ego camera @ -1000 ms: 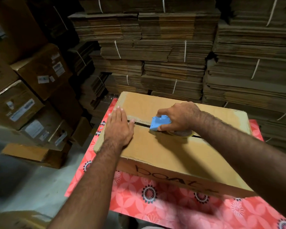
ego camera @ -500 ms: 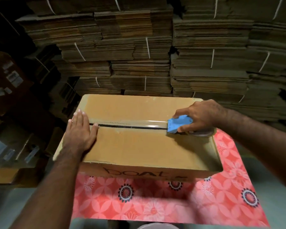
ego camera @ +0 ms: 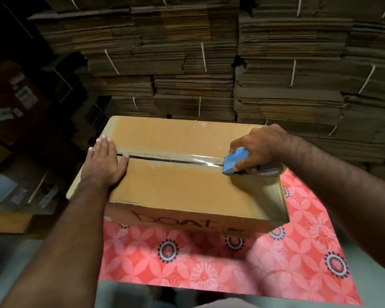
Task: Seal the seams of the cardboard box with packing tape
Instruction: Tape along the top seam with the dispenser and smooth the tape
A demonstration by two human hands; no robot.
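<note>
While flat on the left end of the cardboard box (ego camera: 187, 187), left hand (ego camera: 105, 163) lies fingers straight, palm down, thumb tip at the centre seam (ego camera: 142, 157). Box sits on red floral cloth (ego camera: 209, 263), dark lettering on near side. Clear packing tape (ego camera: 187, 157) laid glossy along seam from beside the left thumb to the dispenser. Right hand (ego camera: 260, 145) curled round blue tape dispenser (ego camera: 232, 161) with tape roll (ego camera: 267, 170), at right end of seam, touching box top. Behind: strapped stacks of flattened cartons (ego camera: 209, 63).
</note>
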